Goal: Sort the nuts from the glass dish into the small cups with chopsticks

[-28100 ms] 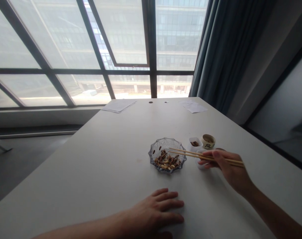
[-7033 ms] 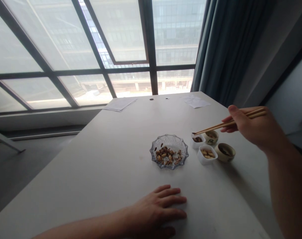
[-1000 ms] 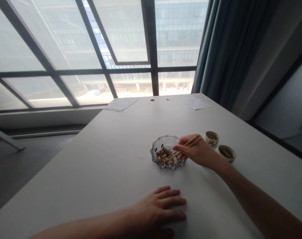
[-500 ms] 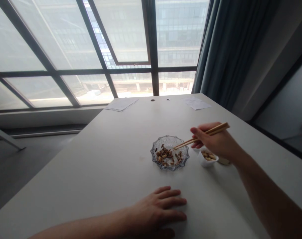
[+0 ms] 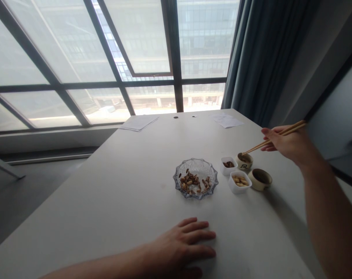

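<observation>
My right hand (image 5: 283, 141) grips a pair of wooden chopsticks (image 5: 260, 145), their tips at the mouth of a small ceramic cup (image 5: 244, 165) with a dark mark on its side. Whether the tips pinch anything is too small to tell. In front of that cup stands a second ceramic cup (image 5: 260, 183) with a dark inside. Left of them are a white plastic cup of dark seeds (image 5: 228, 165) and another of pale nuts (image 5: 241, 182). A glass bowl (image 5: 180, 190) holds mixed seeds and nuts (image 5: 190, 180). My left hand (image 5: 187, 244) lies on the table with fingers spread.
The white table (image 5: 112, 205) reaches towards a large window (image 5: 146, 46). Paper sheets (image 5: 139, 123) lie at its far left and more paper (image 5: 228, 120) at the far right. A dark curtain (image 5: 260, 58) hangs beyond.
My right hand has moved right with the chopsticks, from over the glass bowl to the farther ceramic cup. The small cups it covered now show. My left hand stays put.
</observation>
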Demonstrator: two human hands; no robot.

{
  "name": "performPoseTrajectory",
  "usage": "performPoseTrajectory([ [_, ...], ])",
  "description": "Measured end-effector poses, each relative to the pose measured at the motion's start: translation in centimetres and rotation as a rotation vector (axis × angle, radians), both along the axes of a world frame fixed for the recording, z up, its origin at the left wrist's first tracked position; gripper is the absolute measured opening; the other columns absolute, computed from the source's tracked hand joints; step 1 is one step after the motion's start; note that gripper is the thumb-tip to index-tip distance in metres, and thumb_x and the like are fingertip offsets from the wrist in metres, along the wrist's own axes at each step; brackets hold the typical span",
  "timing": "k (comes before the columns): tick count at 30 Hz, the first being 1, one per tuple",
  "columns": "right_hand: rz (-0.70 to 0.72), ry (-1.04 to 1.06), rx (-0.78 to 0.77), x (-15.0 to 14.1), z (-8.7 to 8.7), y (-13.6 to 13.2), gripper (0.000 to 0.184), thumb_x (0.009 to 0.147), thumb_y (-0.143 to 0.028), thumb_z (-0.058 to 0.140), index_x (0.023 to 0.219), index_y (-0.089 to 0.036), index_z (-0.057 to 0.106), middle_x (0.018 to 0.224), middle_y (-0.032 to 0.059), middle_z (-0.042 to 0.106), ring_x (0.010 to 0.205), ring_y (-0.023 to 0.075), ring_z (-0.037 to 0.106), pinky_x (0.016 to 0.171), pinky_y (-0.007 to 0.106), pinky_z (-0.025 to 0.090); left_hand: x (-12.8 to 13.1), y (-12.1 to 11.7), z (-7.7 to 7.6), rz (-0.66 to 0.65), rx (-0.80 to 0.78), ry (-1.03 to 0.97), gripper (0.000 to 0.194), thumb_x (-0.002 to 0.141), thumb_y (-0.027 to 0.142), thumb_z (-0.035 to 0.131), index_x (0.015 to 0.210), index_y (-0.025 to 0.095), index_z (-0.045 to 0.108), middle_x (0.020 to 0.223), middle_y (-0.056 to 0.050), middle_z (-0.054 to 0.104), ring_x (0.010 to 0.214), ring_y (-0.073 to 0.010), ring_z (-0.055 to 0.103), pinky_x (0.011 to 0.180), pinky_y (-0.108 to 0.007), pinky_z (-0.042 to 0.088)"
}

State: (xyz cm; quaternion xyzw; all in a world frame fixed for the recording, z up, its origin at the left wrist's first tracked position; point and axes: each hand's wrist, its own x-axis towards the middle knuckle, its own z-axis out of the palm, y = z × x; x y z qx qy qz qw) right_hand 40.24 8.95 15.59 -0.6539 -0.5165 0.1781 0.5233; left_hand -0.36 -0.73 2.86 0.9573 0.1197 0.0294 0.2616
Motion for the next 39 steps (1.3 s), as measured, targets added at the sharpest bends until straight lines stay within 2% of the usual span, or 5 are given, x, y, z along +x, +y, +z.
performPoseTrajectory([
  [10, 0.073, 0.059, 0.067, -1.7, 0.6, -0.7, 0.046, 0.086, -0.067, 0.081, 0.080, -0.022, 0.071, 0.075, 0.0120, 0.077, 0.061, 0.0248, 0.076, 0.064, 0.038, 0.068, -0.1, 0.1, -0.5, -0.001, 0.010, -0.016, 0.049, 0.106, 0.043, 0.060, 0.152, 0.030, 0.054, 0.168, -0.004, 0.047, 0.160, -0.0323, 0.036, 0.134, -0.052, 0.025],
  [15, 0.398, 0.059, -0.044, -6.5, -0.5, -1.2, 0.060, 0.083, -0.078, 0.076, 0.080, -0.018, 0.075, 0.070, 0.0096, 0.077, 0.061, 0.0239, 0.078, 0.058, 0.032, 0.066, -0.1, 0.0, -0.5, 0.004, 0.013, -0.022, 0.049, 0.104, 0.041, 0.063, 0.152, 0.030, 0.055, 0.167, -0.005, 0.048, 0.160, -0.0327, 0.037, 0.134, -0.051, 0.024],
  [18, 0.633, -0.040, -0.116, -9.9, -1.5, -1.6, 0.053, 0.091, -0.069, 0.074, 0.083, -0.017, 0.079, 0.070, 0.0086, 0.079, 0.064, 0.0233, 0.079, 0.059, 0.029, 0.063, -0.1, 0.0, -0.6, 0.004, 0.009, -0.030, 0.051, 0.102, 0.039, 0.065, 0.152, 0.030, 0.055, 0.167, -0.005, 0.049, 0.159, -0.0332, 0.038, 0.134, -0.052, 0.024],
  [22, 0.776, -0.097, -0.170, -13.1, -2.8, -2.1, 0.041, 0.095, -0.056, 0.076, 0.081, -0.018, 0.079, 0.070, 0.0053, 0.079, 0.065, 0.0200, 0.077, 0.059, 0.025, 0.058, -0.2, 0.0, -0.8, -0.001, 0.015, -0.037, 0.052, 0.102, 0.039, 0.065, 0.152, 0.030, 0.054, 0.167, -0.006, 0.049, 0.159, -0.0337, 0.038, 0.134, -0.052, 0.024],
  [39, 0.731, 0.015, -0.213, -14.6, -4.8, -1.9, 0.047, 0.093, -0.063, 0.074, 0.076, -0.019, 0.076, 0.069, 0.0062, 0.080, 0.067, 0.0252, 0.079, 0.060, 0.029, 0.062, -0.1, 0.1, -0.5, -0.005, 0.026, -0.031, 0.050, 0.104, 0.040, 0.062, 0.152, 0.029, 0.055, 0.167, -0.005, 0.048, 0.160, -0.0329, 0.038, 0.134, -0.052, 0.024],
])
